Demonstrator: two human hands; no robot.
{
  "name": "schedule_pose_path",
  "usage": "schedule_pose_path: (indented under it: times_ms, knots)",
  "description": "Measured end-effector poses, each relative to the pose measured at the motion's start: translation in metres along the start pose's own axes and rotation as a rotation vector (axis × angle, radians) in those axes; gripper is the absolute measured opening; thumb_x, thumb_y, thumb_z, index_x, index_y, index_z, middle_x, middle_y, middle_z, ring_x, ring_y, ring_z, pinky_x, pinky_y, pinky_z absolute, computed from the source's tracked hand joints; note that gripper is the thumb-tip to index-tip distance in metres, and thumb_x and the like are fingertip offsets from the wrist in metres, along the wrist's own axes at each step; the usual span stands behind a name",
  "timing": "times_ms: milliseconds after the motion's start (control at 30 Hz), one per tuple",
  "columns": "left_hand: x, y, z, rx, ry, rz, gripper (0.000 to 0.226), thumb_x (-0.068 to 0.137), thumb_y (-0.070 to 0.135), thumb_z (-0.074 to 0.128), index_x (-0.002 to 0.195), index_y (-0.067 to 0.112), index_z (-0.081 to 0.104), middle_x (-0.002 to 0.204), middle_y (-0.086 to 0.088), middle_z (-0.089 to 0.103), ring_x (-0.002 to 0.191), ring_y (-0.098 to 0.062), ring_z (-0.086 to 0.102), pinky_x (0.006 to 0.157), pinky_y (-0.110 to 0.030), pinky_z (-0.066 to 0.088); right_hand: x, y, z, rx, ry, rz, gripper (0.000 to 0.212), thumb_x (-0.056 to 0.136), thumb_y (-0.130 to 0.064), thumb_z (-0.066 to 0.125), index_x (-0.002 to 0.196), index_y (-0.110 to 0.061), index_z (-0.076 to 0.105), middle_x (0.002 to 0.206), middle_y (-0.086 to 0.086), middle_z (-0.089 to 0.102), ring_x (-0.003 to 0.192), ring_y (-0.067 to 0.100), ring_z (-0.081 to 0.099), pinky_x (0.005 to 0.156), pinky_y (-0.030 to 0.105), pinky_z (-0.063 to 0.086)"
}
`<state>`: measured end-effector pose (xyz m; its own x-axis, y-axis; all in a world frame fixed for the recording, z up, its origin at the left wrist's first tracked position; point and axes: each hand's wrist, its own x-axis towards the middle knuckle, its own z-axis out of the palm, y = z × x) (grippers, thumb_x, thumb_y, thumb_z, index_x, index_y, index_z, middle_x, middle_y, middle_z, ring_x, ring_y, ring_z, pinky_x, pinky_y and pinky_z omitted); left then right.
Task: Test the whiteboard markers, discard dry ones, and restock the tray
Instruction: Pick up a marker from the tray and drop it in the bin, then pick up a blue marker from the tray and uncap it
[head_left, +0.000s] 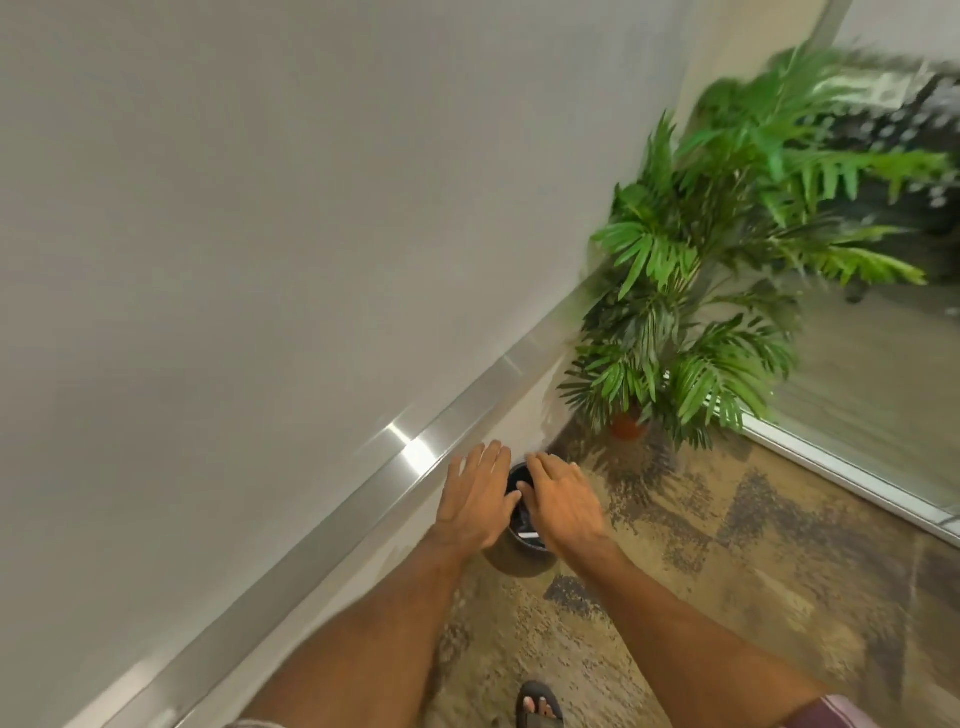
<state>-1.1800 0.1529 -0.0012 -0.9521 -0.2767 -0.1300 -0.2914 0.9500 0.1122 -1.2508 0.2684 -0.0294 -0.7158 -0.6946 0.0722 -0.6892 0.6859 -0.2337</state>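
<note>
Bin (514, 558), largely hidden, contents blurred.
Left hand (475, 501) and right hand (563, 501) cover its rim, fingers loosely spread, holding nothing.

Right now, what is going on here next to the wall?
A person stands by the whiteboard and holds the left hand and the right hand over a small round bin on the floor. The fingers are straight and hold nothing. A white stick-like object lies inside the bin, perhaps a discarded marker, but it is too blurred to tell.
</note>
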Motion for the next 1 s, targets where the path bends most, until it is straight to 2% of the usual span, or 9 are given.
schedule_pose_path:
  times_ms: [133,233,367,667,733,800,833,900,1000]
  knots:
    - [-0.045,-0.01,-0.021,0.085,0.072,-0.021,0.059,0.102,0.047,0.034,0.151,0.018,0.02,0.158,-0.005,0.022,0.146,-0.023,0.02,0.119,-0.042,0.01,-0.026,-0.028,-0.023,-0.013,0.022,-0.015,0.046,0.101,-0.038,0.03,0.14,-0.015,0.033,0.137,0.001,0.043,0.127,0.021,0.038,0.108,0.037,0.028]
    - [-0.075,-0.021,-0.026,0.13,0.047,-0.109,0.063,0.102,0.052,0.027,0.153,0.018,0.014,0.161,-0.005,0.015,0.148,-0.025,0.012,0.118,-0.047,0.003,-0.042,-0.049,-0.036,-0.019,-0.004,-0.037,0.054,0.1,-0.044,0.026,0.146,-0.015,0.025,0.149,0.003,0.032,0.137,0.022,0.028,0.114,0.039,0.022]
    - [-0.114,-0.036,-0.022,0.144,0.027,-0.238,0.071,0.098,0.059,0.016,0.155,0.02,0.004,0.163,-0.004,0.005,0.149,-0.026,0.003,0.118,-0.055,-0.002,-0.058,-0.073,-0.039,-0.036,-0.065,-0.114,0.063,0.098,-0.054,0.018,0.149,-0.018,0.017,0.155,0.004,0.021,0.143,0.023,0.018,0.116,0.04,0.013]
    - [-0.218,-0.058,-0.011,0.034,0.079,-0.522,0.071,0.096,0.062,0.013,0.154,0.021,0.011,0.162,-0.003,0.01,0.149,-0.024,0.006,0.117,-0.056,-0.005,-0.098,-0.139,-0.03,-0.072,-0.131,-0.424,0.07,0.092,-0.059,0.006,0.147,-0.02,0.025,0.151,0.003,0.03,0.14,0.022,0.024,0.115,0.039,0.013]
    - [-0.241,-0.06,-0.009,0.033,0.096,-0.587,0.08,0.091,0.068,-0.001,0.154,0.021,0.013,0.162,-0.004,0.011,0.149,-0.024,0.007,0.116,-0.055,-0.008,-0.108,-0.152,-0.028,-0.057,-0.144,-0.493,0.071,0.092,-0.06,0.005,0.146,-0.019,0.028,0.15,0.004,0.033,0.139,0.023,0.027,0.115,0.039,0.016]
    - [-0.263,-0.059,-0.009,0.014,0.11,-0.635,0.104,0.075,0.073,-0.026,0.154,0.02,0.015,0.161,-0.005,0.014,0.149,-0.026,0.009,0.115,-0.054,-0.009,-0.118,-0.165,-0.027,-0.053,-0.152,-0.561,0.076,0.09,-0.061,0.0,0.146,-0.019,0.027,0.151,0.004,0.032,0.14,0.023,0.027,0.115,0.039,0.016]
    - [-0.275,-0.06,-0.007,0.008,0.117,-0.663,0.11,0.071,0.072,-0.032,0.154,0.019,0.017,0.161,-0.005,0.016,0.149,-0.026,0.011,0.115,-0.054,-0.009,-0.122,-0.171,-0.026,-0.058,-0.157,-0.598,0.08,0.088,-0.062,-0.006,0.147,-0.019,0.025,0.152,0.004,0.03,0.141,0.023,0.025,0.115,0.039,0.015]
    - [-0.302,-0.061,-0.002,-0.011,0.103,-0.727,0.104,0.079,0.069,-0.025,0.151,0.018,0.03,0.157,-0.006,0.028,0.146,-0.028,0.024,0.115,-0.056,-0.002,-0.133,-0.187,-0.026,-0.063,-0.174,-0.668,0.09,0.081,-0.064,-0.019,0.148,-0.02,0.022,0.153,0.004,0.027,0.142,0.023,0.022,0.116,0.039,0.014]
    - [-0.34,-0.065,0.01,-0.002,0.082,-0.804,0.079,0.097,0.061,0.004,0.129,0.016,0.06,0.135,-0.008,0.058,0.123,-0.029,0.056,0.111,-0.062,0.021,-0.152,-0.213,-0.025,-0.037,-0.198,-0.754,0.098,0.075,-0.065,-0.028,0.148,-0.022,0.021,0.154,0.003,0.025,0.143,0.022,0.019,0.116,0.04,0.012]
